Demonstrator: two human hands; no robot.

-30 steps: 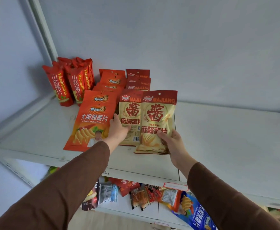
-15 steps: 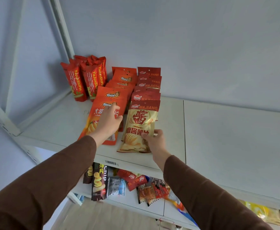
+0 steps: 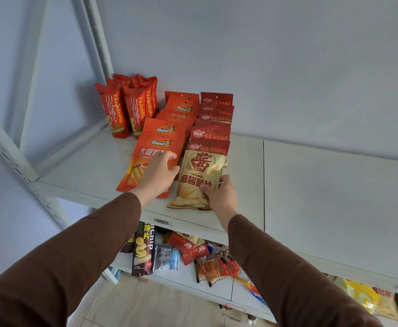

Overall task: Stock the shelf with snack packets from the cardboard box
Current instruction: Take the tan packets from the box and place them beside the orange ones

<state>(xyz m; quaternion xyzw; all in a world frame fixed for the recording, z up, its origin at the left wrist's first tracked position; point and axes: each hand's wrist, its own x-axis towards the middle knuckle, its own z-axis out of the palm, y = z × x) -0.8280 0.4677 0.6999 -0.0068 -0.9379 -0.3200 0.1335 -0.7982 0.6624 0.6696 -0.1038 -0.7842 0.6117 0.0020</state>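
A white shelf (image 3: 311, 185) met a pale wall. Left hand (image 3: 156, 175) lay relaxed at nine o'clock of the yellow packet (image 3: 199, 175), which the right hand (image 3: 220, 194) pinched.

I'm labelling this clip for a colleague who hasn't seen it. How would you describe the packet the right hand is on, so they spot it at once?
On the white top shelf three rows of red packets run back toward the wall. The rightmost row is the MAJIANG row, and its front packet, nearest the shelf edge, is the one the right hand grips. It alone shows its full cream-gold face with a big red character; the packets behind show only their red tops.
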